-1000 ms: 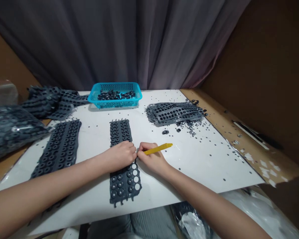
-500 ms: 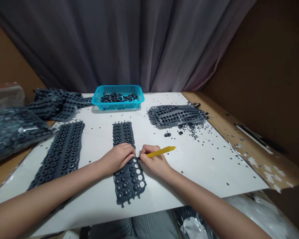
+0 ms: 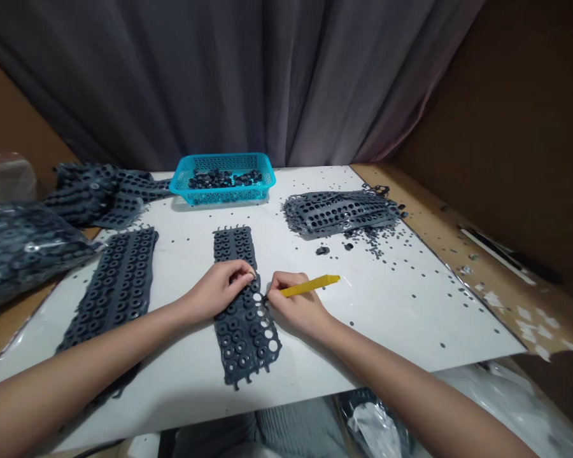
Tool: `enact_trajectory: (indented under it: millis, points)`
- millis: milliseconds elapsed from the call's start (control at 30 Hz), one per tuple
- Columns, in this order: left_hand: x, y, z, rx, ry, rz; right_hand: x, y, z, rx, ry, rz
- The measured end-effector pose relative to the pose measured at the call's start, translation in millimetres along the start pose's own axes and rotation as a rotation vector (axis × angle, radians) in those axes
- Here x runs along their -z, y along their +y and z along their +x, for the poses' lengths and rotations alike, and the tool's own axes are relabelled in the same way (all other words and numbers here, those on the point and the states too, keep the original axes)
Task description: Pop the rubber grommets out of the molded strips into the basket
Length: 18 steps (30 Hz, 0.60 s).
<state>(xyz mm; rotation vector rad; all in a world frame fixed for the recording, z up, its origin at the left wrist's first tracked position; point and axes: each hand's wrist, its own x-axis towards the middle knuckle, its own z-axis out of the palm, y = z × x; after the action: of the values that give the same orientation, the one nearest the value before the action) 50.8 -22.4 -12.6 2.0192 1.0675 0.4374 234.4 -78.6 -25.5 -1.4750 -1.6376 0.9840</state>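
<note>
A dark grey rubber sheet (image 3: 242, 318) studded with small rings lies in the middle of the white board (image 3: 410, 305); several holes along its right edge are punched out. My left hand (image 3: 217, 289) rests on the sheet with fingers curled and pinched at its right side. My right hand (image 3: 293, 305) grips a yellow stick tool (image 3: 309, 286), whose tip touches the sheet's right edge beside my left fingertips.
A second full sheet (image 3: 112, 283) lies to the left. A turquoise basket (image 3: 222, 178) of loose black rings stands at the back. Emptied sheets (image 3: 339, 213) are stacked at back right, with black bits scattered around. More sheets (image 3: 100, 191) and a plastic bag (image 3: 19, 248) sit far left.
My left hand has slid a little to the left and back on the sheet. The right hand with the yellow tool has stayed at the sheet's right edge. The view shifted slightly.
</note>
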Motion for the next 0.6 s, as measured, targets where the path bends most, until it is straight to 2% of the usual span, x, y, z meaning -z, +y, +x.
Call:
enact_trajectory:
  millis: [167,300,600]
  points:
    - [7.4,-1,1,0.094,-0.009,-0.264,2,1,1,-0.009,-0.014,0.042]
    - [14.1,7,-1,0.172,-0.014,-0.526,4,7,1,-0.022,-0.055,0.21]
    - [8.0,15,-11,0.326,-0.073,-0.907,3,5,1,-0.078,0.048,0.464]
